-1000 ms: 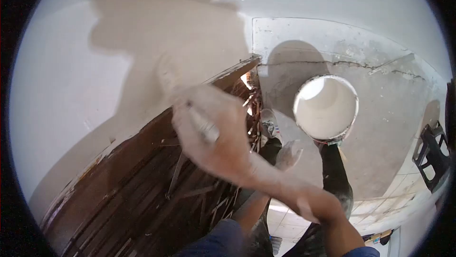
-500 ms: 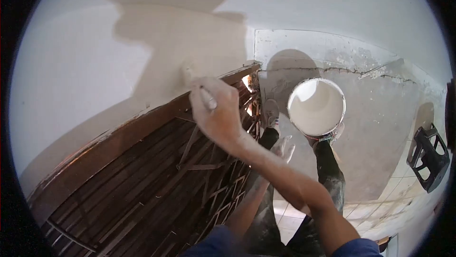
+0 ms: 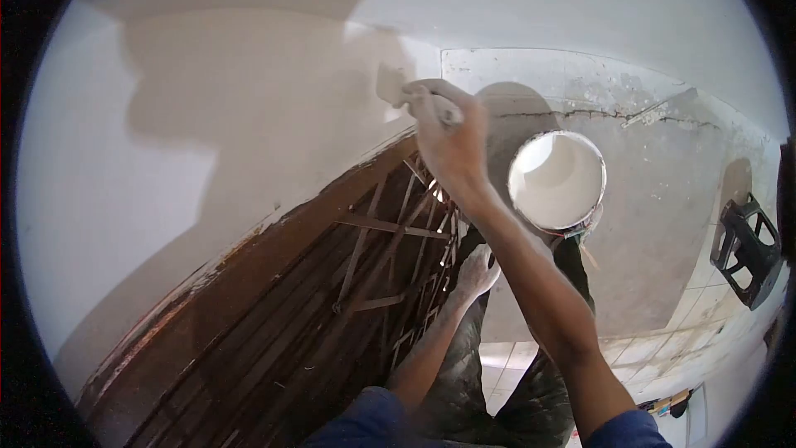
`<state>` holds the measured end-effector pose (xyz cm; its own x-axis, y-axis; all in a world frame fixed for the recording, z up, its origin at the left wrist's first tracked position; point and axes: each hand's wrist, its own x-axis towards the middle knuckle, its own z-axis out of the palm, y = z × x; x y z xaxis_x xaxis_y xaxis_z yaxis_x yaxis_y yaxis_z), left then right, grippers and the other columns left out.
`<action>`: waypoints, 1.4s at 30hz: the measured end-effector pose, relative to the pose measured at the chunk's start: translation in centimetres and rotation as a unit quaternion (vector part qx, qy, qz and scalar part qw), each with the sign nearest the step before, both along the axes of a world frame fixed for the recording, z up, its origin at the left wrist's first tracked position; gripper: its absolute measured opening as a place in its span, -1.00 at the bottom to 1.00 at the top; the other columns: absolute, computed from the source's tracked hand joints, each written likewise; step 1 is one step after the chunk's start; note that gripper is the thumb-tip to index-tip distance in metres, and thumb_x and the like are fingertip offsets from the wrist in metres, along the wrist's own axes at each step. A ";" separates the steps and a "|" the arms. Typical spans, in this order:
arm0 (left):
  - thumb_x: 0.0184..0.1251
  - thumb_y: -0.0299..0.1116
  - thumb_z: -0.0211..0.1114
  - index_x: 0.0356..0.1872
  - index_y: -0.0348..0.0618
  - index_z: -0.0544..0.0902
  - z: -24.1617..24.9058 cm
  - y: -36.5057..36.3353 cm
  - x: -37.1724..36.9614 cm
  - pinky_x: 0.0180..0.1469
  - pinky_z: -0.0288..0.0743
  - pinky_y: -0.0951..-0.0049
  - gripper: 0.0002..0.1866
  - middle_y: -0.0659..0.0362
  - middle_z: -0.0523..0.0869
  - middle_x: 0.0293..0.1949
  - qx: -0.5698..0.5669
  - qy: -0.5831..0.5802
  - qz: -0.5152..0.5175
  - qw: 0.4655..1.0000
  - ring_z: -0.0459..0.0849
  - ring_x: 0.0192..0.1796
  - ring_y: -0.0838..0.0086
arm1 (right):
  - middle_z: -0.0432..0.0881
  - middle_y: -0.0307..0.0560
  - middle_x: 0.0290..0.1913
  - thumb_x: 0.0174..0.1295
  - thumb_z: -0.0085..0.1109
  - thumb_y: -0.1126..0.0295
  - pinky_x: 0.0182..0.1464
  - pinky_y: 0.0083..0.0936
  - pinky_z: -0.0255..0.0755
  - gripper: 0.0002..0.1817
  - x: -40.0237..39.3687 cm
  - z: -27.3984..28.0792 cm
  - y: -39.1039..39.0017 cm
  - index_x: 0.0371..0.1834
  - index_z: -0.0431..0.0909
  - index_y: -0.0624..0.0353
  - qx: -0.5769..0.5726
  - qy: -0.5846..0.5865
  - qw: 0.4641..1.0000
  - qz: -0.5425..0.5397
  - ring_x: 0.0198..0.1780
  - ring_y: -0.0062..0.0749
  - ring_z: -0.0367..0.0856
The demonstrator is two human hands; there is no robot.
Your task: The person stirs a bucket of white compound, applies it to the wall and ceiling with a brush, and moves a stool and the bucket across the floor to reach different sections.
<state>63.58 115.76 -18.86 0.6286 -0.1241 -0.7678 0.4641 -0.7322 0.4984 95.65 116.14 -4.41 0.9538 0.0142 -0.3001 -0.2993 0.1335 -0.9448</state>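
Note:
My right hand (image 3: 452,129) is closed around the pale, paint-coated handle of what looks like a flat paintbrush (image 3: 391,85). Its broad end lies against the white wall (image 3: 274,100), close to the corner and just above the brown frame edge. Lower down, my left hand (image 3: 476,272) hangs by my leg, loosely curled with a gap between thumb and fingers, and I see nothing in it. A round bucket (image 3: 599,158) of white paint (image 3: 551,195) stands on the floor to the right of my right forearm.
A dark metal grille (image 3: 332,307) under a brown frame (image 3: 274,249) fills the lower left. Its bars come close to my left arm. A black plastic stool (image 3: 749,253) lies at the far right. Grey sheeting (image 3: 647,266) covers the floor around the bucket.
My right hand and the paintbrush have moved right and up along the wall toward the corner. My left hand has shifted slightly left and down, its fingers more curled. The view has shifted a little.

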 end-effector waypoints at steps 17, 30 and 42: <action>0.42 -0.17 0.23 0.29 -0.15 0.46 0.6 -0.7 3.2 0.34 0.37 0.24 -0.50 0.01 0.58 0.22 -0.013 -0.166 -0.026 0.986 0.49 0.31 0.21 | 0.67 0.11 -0.47 0.26 0.14 0.61 -0.41 -0.46 0.51 -0.90 1.8 9.0 -2.2 -0.30 0.67 0.31 0.024 -0.135 0.990 -0.036 -0.52 -0.19 0.67; 0.43 -0.14 0.22 0.30 -0.17 0.45 -1.5 0.1 -1.1 0.42 0.25 0.15 -0.49 -0.08 0.51 0.30 -0.089 -0.116 0.209 0.967 0.40 0.39 0.11 | 0.69 0.08 -0.37 0.18 0.20 0.57 -0.38 -0.35 0.51 -0.95 2.5 16.6 -2.2 -0.33 0.63 0.29 0.109 -0.200 0.974 0.016 -0.39 -0.18 0.68; 0.39 -0.18 0.23 0.20 -0.23 0.53 3.4 0.7 3.4 0.27 0.40 0.07 -0.54 -0.17 0.60 0.16 0.007 -0.093 0.127 0.987 0.54 0.24 -0.01 | 0.76 0.10 -0.33 0.33 0.20 0.43 -0.31 -0.46 0.57 -0.82 4.2 10.7 4.2 -0.23 0.70 0.35 -0.015 -0.202 0.979 -0.029 -0.32 -0.36 0.76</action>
<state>66.95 116.50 -15.44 0.7685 0.0659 -0.6365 0.5353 -0.6113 0.5829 99.82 120.35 6.24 0.9936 -0.0475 0.1021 0.1068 0.1092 -0.9883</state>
